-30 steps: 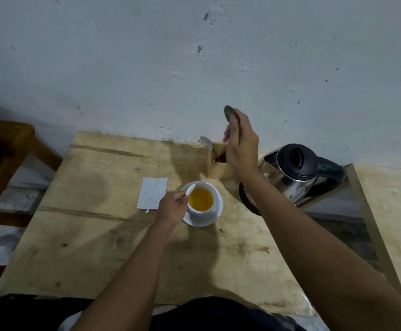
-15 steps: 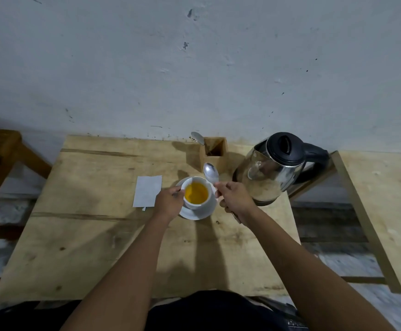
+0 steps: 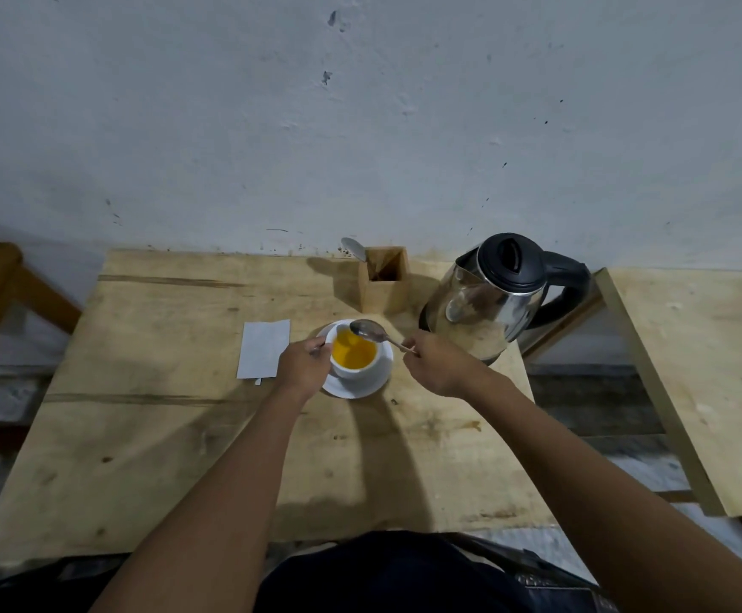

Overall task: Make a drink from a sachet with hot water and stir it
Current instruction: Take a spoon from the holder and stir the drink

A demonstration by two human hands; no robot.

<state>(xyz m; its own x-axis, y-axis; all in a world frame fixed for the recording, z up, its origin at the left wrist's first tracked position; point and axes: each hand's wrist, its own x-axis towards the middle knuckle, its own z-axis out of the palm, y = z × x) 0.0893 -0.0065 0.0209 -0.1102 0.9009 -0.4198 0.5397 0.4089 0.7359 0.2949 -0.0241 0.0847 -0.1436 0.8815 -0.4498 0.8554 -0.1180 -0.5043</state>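
A white cup (image 3: 357,370) of yellow-orange drink stands on a white saucer (image 3: 373,384) in the middle of the wooden table (image 3: 183,435). My left hand (image 3: 303,364) grips the cup's left side. My right hand (image 3: 433,364) pinches the handle of a metal spoon (image 3: 369,330), whose bowl hovers over the cup's far rim, just above the liquid. A flat white sachet (image 3: 263,349) lies left of the cup.
A steel kettle with a black lid (image 3: 488,298) stands right of the cup, close to my right hand. A wooden holder (image 3: 384,280) with another spoon (image 3: 353,248) sits behind the cup by the wall. A second wooden surface (image 3: 696,369) lies to the right.
My right hand came down from above the wooden holder with the spoon, then moved to the right of the cup. The spoon now lies flatter, over the cup's rim. My left hand stayed on the cup.
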